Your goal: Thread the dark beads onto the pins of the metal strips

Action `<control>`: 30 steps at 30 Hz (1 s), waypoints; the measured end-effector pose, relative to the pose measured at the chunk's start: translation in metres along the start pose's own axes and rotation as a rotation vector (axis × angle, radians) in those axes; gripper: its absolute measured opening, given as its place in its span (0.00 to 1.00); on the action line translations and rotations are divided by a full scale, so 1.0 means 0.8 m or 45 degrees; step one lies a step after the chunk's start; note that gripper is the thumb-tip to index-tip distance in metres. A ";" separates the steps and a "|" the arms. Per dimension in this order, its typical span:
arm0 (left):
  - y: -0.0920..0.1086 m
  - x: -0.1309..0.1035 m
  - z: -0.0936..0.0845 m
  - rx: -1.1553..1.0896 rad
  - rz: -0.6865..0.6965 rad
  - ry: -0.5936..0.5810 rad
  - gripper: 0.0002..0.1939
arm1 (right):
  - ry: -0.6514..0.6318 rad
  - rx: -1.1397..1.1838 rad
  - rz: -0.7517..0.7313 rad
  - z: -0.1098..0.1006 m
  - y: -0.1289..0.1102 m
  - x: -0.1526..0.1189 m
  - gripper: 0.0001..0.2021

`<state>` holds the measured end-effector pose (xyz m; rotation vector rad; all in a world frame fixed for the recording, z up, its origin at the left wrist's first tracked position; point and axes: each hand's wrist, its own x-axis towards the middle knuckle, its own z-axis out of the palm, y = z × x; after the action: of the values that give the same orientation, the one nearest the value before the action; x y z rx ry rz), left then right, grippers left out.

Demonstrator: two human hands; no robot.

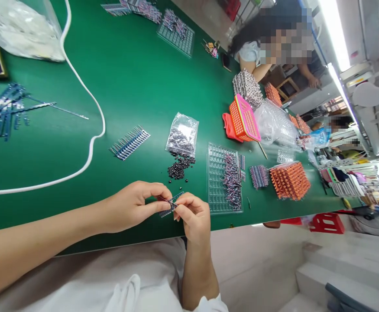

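My left hand point(137, 206) pinches the left part of a small blue circuit strip point(167, 211) low over the green table's front edge. Thumb and fingertips of my right hand point(194, 214) close on the same strip from the right, and the two hands nearly touch. What lies between the fingertips is too small to make out. Just beyond the hands, small black parts point(179, 167) spill from a clear plastic bag point(183, 134). Left of the bag lies a row of blue strips with metal leads point(131, 143).
Right of my hands is a clear tray point(217, 182) with many wired parts point(232, 184). Farther right are an orange stack point(289, 181) and a pink-rimmed basket point(245, 117). A white cable point(92, 102) curves across the left side. A person point(249, 54) sits across the table point(127, 78).
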<state>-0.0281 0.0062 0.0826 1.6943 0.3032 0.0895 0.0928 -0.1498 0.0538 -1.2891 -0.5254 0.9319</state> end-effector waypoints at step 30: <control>-0.005 0.010 -0.004 -0.161 -0.243 0.204 0.14 | 0.898 -1.986 -0.457 -0.218 -0.053 -0.032 0.10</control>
<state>-0.0220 0.0118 0.0786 1.5285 0.5657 0.1011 0.2271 -0.2709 0.0569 -2.5947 -0.8936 -0.5006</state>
